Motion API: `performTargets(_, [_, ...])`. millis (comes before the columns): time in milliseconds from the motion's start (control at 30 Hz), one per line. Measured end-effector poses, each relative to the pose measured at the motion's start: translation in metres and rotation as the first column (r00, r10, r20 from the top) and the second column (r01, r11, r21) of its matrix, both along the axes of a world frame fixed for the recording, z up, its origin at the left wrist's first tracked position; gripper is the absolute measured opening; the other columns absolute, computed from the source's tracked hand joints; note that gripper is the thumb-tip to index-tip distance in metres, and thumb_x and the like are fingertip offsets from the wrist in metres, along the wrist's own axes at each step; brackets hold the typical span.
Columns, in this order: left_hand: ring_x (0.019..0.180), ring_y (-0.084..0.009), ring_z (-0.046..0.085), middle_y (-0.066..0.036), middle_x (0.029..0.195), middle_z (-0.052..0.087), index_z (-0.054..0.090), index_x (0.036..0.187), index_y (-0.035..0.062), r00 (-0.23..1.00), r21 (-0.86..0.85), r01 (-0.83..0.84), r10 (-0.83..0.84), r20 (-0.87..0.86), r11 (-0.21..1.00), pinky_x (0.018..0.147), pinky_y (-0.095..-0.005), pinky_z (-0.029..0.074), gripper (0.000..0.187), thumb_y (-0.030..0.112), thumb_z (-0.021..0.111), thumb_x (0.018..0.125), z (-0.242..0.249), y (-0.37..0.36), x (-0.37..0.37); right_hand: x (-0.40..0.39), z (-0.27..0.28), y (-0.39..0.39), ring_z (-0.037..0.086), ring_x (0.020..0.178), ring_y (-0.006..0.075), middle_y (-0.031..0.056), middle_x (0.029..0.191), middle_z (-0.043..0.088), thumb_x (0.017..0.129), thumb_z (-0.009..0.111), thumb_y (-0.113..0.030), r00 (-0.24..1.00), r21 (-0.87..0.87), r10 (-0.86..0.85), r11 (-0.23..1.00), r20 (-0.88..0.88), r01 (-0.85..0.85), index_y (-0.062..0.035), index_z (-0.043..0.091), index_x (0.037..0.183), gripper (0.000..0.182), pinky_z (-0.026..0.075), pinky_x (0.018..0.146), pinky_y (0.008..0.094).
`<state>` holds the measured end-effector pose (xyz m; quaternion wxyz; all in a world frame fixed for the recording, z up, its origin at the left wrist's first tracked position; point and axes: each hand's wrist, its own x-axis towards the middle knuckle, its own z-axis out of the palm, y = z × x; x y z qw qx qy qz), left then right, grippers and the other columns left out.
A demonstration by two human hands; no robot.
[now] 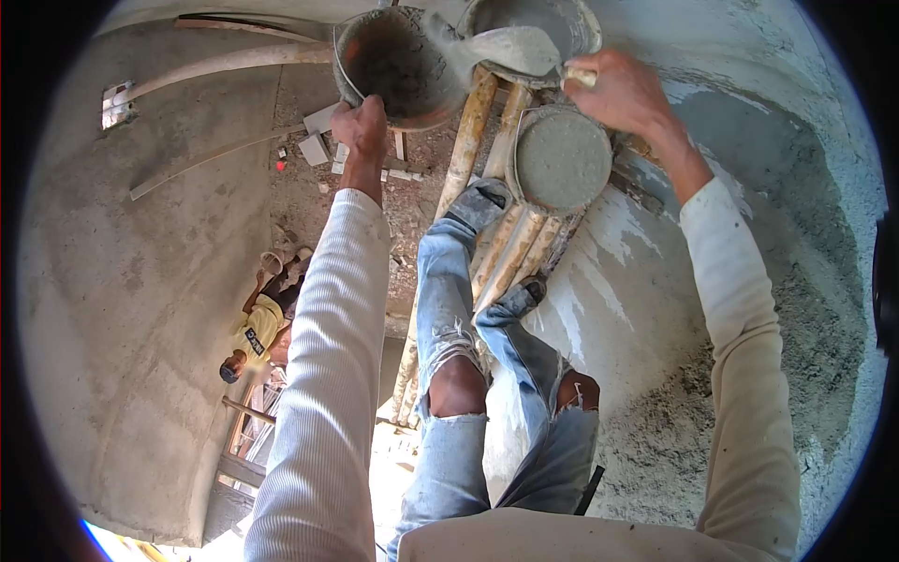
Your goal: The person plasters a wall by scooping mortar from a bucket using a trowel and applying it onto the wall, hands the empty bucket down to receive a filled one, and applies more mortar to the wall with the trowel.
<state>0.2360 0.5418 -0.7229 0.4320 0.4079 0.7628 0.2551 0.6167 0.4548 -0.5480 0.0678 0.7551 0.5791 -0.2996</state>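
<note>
My left hand grips the near rim of a bucket that has dark grey mortar inside. My right hand is closed around the pale handle of a trowel. The blade points left, toward that bucket, and is coated in grey mortar. Some mortar at its tip is blurred over the bucket's right rim. Behind the trowel stands a second bucket with grey, wet contents. Below my right hand is a third bucket, filled near the rim with smooth grey mix.
Bamboo poles lie side by side under my shoes, high above the ground. Down at the left a person in a yellow shirt is beside a wall. At right is a partly plastered wall. Broken tiles lie below.
</note>
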Motion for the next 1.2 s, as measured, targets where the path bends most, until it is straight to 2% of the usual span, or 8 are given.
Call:
performTargets(200, [0.07,-0.0149,0.057,-0.006,0.077,0.069,0.069,0.085,-0.0084,0.983,0.061,-0.13,0.12,0.141,0.99,0.066,-0.036,0.05,0.024,0.014,0.073,0.078,0.049,-0.041,-0.026,-0.026,0.08,-0.024,0.08,0.106,0.0371,0.0221,0.118,0.082,0.099,0.071,-0.03,0.995,-0.014,0.02,1.0,-0.101,-0.021,-0.0091,0.081,0.133,0.041,0.059,0.101,0.054])
performTargets(533, [0.085,-0.0209,0.072,-0.011,0.095,0.078,0.08,0.11,-0.0052,1.0,0.057,0.03,-0.03,0.006,0.998,0.084,-0.0381,0.059,0.03,0.005,0.069,0.084,0.362,-0.18,-0.001,-0.16,0.203,-0.018,0.083,0.093,0.0317,0.0127,0.103,0.085,0.094,0.071,-0.017,0.776,0.094,0.614,0.772,0.145,-0.629,-0.01,0.086,0.112,0.024,0.067,0.077,0.0496])
performTargets(667, [0.102,-0.0171,0.069,-0.009,0.113,0.075,0.078,0.113,-0.004,0.958,0.079,0.071,-0.089,0.273,0.994,0.095,-0.0339,0.055,0.032,-0.007,0.066,0.084,0.429,-0.235,0.032,-0.092,0.301,-0.055,0.081,0.096,0.0295,0.0203,0.109,0.082,0.086,0.071,-0.016,0.897,-0.166,0.422,0.883,-0.13,-0.439,-0.0051,0.082,0.105,0.024,0.064,0.09,0.0469])
performTargets(800, [0.091,-0.0092,0.065,-0.003,0.105,0.074,0.074,0.106,0.0005,0.865,-0.037,0.193,-0.152,0.479,0.981,0.087,-0.0298,0.054,0.022,-0.01,0.066,0.088,0.491,-0.284,0.072,-0.025,0.349,-0.159,0.07,0.06,0.0217,0.0155,0.083,0.075,0.099,0.072,-0.026,0.947,-0.693,-0.149,0.714,-0.286,-0.098,0.0005,0.08,0.109,0.029,0.057,0.053,0.0398])
performTargets(933, [0.092,-0.0088,0.066,-0.001,0.101,0.077,0.075,0.111,0.0002,0.789,-0.11,0.338,-0.218,0.575,0.935,0.087,-0.0294,0.055,0.026,-0.011,0.066,0.09,0.509,-0.335,0.071,-0.036,0.368,-0.293,0.056,0.047,0.0148,0.0067,0.07,0.062,0.11,0.067,-0.031,0.449,-0.784,-0.761,0.592,-0.469,0.185,0.0016,0.076,0.116,0.034,0.045,0.042,0.0333])
performTargets(1067, [0.093,-0.0097,0.068,-0.005,0.106,0.08,0.076,0.111,-0.0018,0.784,-0.16,0.372,-0.217,0.582,0.914,0.084,-0.0302,0.057,0.024,-0.01,0.066,0.09,0.532,-0.351,0.08,-0.07,0.382,-0.355,0.058,0.049,0.0165,0.0094,0.071,0.064,0.108,0.069,-0.037,-0.131,-0.861,-0.891,0.367,-0.434,0.353,-0.0016,0.072,0.099,0.037,0.045,0.041,0.0342])
performTargets(1100, [0.093,-0.01,0.069,-0.006,0.106,0.08,0.076,0.11,-0.0024,0.789,-0.164,0.38,-0.226,0.572,0.91,0.083,-0.0303,0.057,0.023,-0.009,0.066,0.09,0.538,-0.35,0.083,-0.073,0.398,-0.358,0.064,0.055,0.0227,0.0125,0.072,0.067,0.107,0.07,-0.036,-0.1,-0.838,-0.881,0.397,-0.462,0.374,-0.0003,0.075,0.099,0.037,0.052,0.05,0.0409])
performTargets(1200, [0.077,-0.0088,0.067,-0.001,0.092,0.078,0.077,0.099,-0.0008,0.789,-0.184,0.412,-0.248,0.562,0.893,0.072,-0.0282,0.055,0.015,-0.004,0.067,0.089,0.564,-0.357,0.1,-0.074,0.432,-0.391,0.073,0.069,0.0314,0.019,0.08,0.075,0.105,0.069,-0.028,0.689,-0.073,-0.494,0.836,-0.531,0.544,0.0014,0.077,0.097,0.031,0.059,0.069,0.048])
